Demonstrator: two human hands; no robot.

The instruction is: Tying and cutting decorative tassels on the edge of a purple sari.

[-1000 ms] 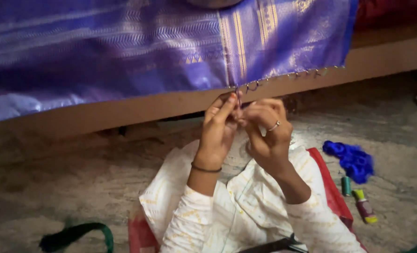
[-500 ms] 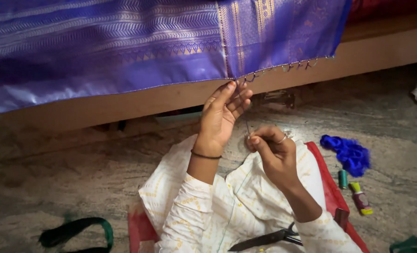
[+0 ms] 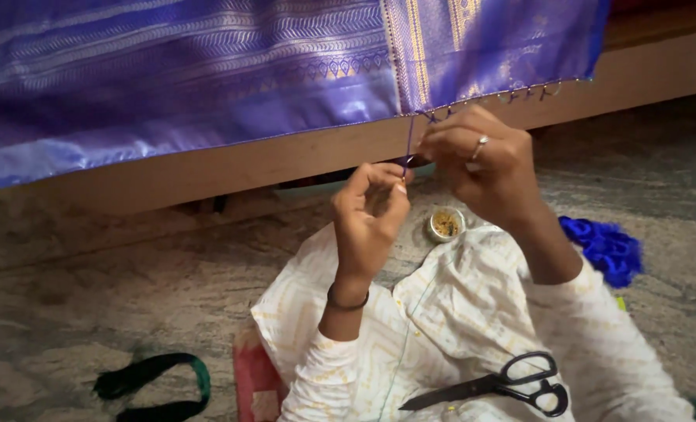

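Just below the tasselled hem of the purple silk sari (image 3: 285,70), the left hand (image 3: 367,223) pinches a purple thread (image 3: 408,141) taut while the right hand (image 3: 485,164), fingers closed, grips the hem's edge, above a small bead tin (image 3: 446,224) and black scissors (image 3: 504,383).

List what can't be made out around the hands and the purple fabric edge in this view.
- Head view: whatever the right hand pinches at the purple fabric edge is hidden by its fingers.
- Small tin: contents too small to tell.
- Left hand: purple thread end hidden by fingertips.
- Blue bundle: partly behind the right forearm.
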